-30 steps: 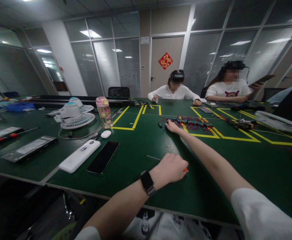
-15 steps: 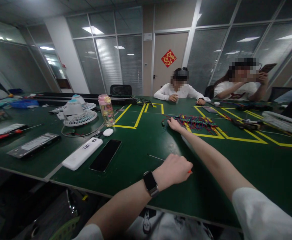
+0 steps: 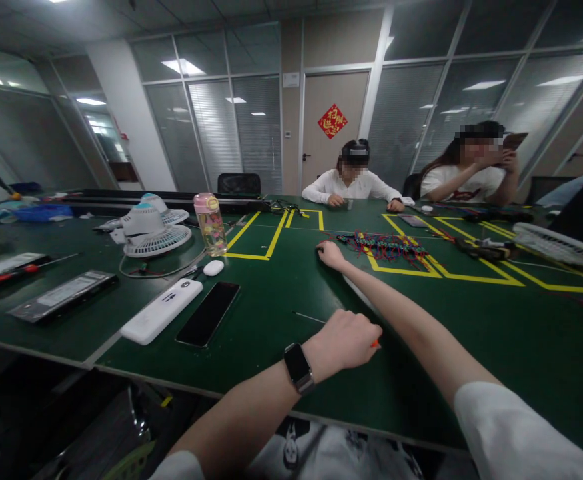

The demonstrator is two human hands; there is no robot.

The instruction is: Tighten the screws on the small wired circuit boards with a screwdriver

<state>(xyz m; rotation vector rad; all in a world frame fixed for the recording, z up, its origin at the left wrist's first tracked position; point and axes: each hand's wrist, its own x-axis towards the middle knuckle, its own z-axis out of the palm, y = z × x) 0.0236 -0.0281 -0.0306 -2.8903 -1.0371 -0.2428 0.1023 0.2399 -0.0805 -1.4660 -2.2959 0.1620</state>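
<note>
My left hand [image 3: 348, 340], with a black watch on its wrist, is closed around a screwdriver [image 3: 309, 317]. Its thin metal shaft points left, and a bit of orange handle shows past the fingers. Farther forward, my right hand [image 3: 330, 255] rests low over the green table with fingers bent together. Something small and dark is at its fingertips, too small to name. Just to the right of that hand lies a heap of small circuit boards with red and dark wires [image 3: 384, 247].
Left of my hands lie a black phone [image 3: 208, 315], a white power bank [image 3: 162, 311] and a hard drive [image 3: 64, 295]. A pink-lidded bottle [image 3: 210, 225] and white fans [image 3: 157, 239] stand behind. Yellow tape [image 3: 406, 272] marks the table [image 3: 271, 360]. Two people sit opposite.
My right hand has moved left and slightly toward me, away from the wired boards. My left hand stays put with the screwdriver. The view has shifted slightly.
</note>
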